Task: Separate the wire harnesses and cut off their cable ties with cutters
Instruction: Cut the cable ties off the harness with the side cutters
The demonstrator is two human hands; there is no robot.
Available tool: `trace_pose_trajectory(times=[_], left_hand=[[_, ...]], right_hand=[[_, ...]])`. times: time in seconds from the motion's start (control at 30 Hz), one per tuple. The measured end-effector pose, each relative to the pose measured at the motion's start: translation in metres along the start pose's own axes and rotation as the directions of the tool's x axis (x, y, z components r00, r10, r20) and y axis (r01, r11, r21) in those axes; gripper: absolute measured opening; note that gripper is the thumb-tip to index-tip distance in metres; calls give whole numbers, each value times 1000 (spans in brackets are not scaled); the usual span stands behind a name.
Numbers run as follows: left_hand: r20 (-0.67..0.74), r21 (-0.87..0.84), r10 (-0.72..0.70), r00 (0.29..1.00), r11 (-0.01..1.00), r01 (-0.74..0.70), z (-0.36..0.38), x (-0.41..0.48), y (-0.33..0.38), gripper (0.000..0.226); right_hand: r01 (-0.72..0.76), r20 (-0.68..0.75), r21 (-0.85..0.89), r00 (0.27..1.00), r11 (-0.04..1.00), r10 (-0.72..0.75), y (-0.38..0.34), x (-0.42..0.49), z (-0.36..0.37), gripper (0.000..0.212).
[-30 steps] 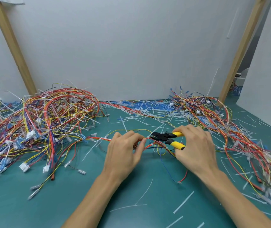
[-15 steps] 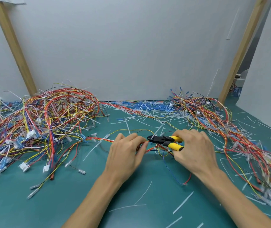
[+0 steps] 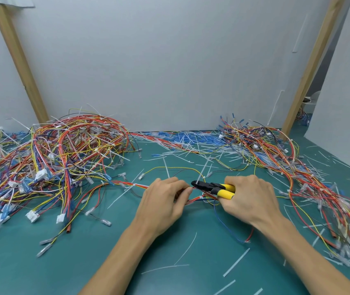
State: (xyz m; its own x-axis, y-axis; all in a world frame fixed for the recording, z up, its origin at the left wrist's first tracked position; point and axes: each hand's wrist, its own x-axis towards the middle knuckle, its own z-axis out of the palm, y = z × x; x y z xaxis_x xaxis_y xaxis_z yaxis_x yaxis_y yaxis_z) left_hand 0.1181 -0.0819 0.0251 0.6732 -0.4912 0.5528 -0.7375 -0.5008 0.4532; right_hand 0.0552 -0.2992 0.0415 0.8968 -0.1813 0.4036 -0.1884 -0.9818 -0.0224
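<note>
Left hand [image 3: 165, 201] pinches the wire harness [image 3: 193, 200] lying left-to-right; right hand [image 3: 252, 199] grips yellow cutters [image 3: 214, 188], tip pointing left beside the left fingertips [image 3: 189, 189].

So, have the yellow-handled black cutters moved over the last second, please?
Yes: the cutters came slightly toward the person, closer to the curved white cable-tie offcut on the green mat.

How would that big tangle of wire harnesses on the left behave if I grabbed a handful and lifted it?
Probably floppy: the wire harness pile lies in loose, drooping loops. It would likely come up as one snarled clump, since the wires cross everywhere and cable ties poke through them. The white connectors at the wire ends may well dangle and snag.
</note>
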Motion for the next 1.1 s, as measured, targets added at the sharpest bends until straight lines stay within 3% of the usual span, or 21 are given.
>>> trace_pose_trajectory(times=[0.47, 0.63, 0.77, 0.9, 1.0, 1.1], left_hand=[[63, -19, -15, 998, 1000, 16, -2, -1, -1, 22], [60, -51, -30, 998, 998, 33, -1, 0, -2, 21], [44, -72, -26, 999, 997, 29, 1, -1, -4, 22], [61, -76, -9, 998, 997, 14, 6, -1, -4, 23], [70, -77, 3, 998, 997, 3, 10, 0, -3, 21], [101, -93, 18, 995, 996, -9, 9, -1, -2, 23]], right_hand=[[-60, 194, 116, 980, 992, 36, 2, 4, -2, 29], [-74, 195, 136, 980, 988, 47, 3, 2, 1, 29], [-138, 110, 349, 988, 927, 106, 0, -1, 3, 26], [-59, 23, 583, 998, 811, 56, -11, -5, 5, 29], [-7, 39, 591, 999, 807, -20, -15, -7, 6, 36], [-25, 120, 565, 991, 824, -53, -13, -5, 8, 26]])
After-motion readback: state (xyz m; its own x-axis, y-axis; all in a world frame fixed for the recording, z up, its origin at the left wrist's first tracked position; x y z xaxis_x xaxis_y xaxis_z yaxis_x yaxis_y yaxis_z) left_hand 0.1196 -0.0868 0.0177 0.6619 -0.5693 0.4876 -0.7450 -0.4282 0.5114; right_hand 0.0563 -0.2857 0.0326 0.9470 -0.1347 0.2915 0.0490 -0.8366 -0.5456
